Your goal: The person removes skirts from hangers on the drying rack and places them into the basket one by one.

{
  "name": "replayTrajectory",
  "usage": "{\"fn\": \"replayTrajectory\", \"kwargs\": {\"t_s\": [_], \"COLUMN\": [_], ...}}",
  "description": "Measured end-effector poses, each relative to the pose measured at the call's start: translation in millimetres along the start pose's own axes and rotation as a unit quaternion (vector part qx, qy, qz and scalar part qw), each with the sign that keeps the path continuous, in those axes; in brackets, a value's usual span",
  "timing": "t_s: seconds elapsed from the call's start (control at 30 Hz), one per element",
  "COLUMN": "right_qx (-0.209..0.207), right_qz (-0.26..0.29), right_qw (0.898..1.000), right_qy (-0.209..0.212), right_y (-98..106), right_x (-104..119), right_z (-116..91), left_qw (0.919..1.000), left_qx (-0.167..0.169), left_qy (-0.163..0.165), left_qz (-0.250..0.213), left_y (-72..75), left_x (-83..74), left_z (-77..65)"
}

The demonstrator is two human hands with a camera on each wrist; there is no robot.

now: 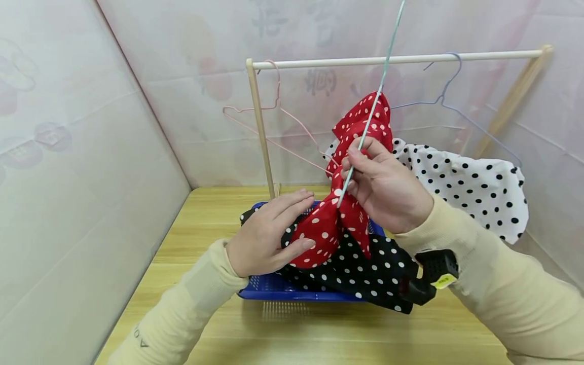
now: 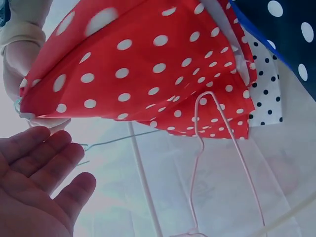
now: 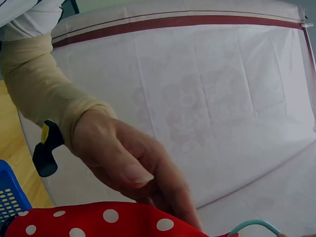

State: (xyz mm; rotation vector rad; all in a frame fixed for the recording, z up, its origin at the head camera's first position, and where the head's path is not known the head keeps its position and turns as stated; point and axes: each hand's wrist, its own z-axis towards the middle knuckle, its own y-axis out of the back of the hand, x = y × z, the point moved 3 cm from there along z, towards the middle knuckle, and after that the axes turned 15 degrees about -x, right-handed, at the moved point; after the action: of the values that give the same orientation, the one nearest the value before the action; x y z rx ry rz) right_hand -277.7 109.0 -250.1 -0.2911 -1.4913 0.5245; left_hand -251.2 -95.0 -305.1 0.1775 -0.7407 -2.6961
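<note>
My right hand (image 1: 383, 182) pinches a thin mint-green clothes hanger (image 1: 376, 96), which slants upward out of the head view. Draped about the hanger's lower end is a red cloth with white dots (image 1: 319, 233), bunched below and reaching up behind the hanger. To the left, my left hand (image 1: 269, 233) has its fingers extended beside the red cloth, thumb toward it. The left wrist view shows the left hand's fingers (image 2: 54, 153) loosely spread and holding nothing. Beneath both hands, a black cloth with white dots (image 1: 378, 268) spills over the front of a blue basket (image 1: 301, 295).
Behind stands a rack with a white rail (image 1: 319, 63) and wooden legs. A pink hanger (image 1: 279, 91) and a bluish-purple hanger (image 1: 451, 104) hang on it. A white cloth with black dots (image 1: 474, 187) is at the right. The wooden table (image 1: 201, 228) meets curtain-like walls.
</note>
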Motion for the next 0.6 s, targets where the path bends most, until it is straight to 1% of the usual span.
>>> {"fn": "replayTrajectory", "kwargs": {"t_s": [0.2,0.37,0.43,0.5,0.6], "right_qx": [0.009,0.012,0.011,0.01,0.008], "right_qz": [0.005,-0.018,-0.026,-0.032,-0.037], "right_qw": [1.0,1.0,0.999,0.999,0.999], "right_qy": [-0.005,-0.015,-0.016,-0.012,-0.006], "right_y": [-9.6,-18.4,-20.4,-21.4,-22.1], "right_x": [-14.3,-26.4,-30.2,-33.0,-35.5], "right_z": [-1.6,-4.5,-5.3,-5.3,-4.7], "left_qw": [0.9995,0.9977,0.9965,0.9957,0.9952], "left_qx": [-0.027,-0.051,-0.062,-0.071,-0.076], "left_qy": [0.016,0.04,0.052,0.058,0.062], "left_qz": [0.003,-0.02,-0.022,-0.014,0.007], "left_y": [3.4,4.1,5.2,6.6,8.3], "left_x": [-4.8,-8.8,-9.1,-8.7,-6.8], "left_z": [6.1,12.7,14.2,14.6,13.9]}}
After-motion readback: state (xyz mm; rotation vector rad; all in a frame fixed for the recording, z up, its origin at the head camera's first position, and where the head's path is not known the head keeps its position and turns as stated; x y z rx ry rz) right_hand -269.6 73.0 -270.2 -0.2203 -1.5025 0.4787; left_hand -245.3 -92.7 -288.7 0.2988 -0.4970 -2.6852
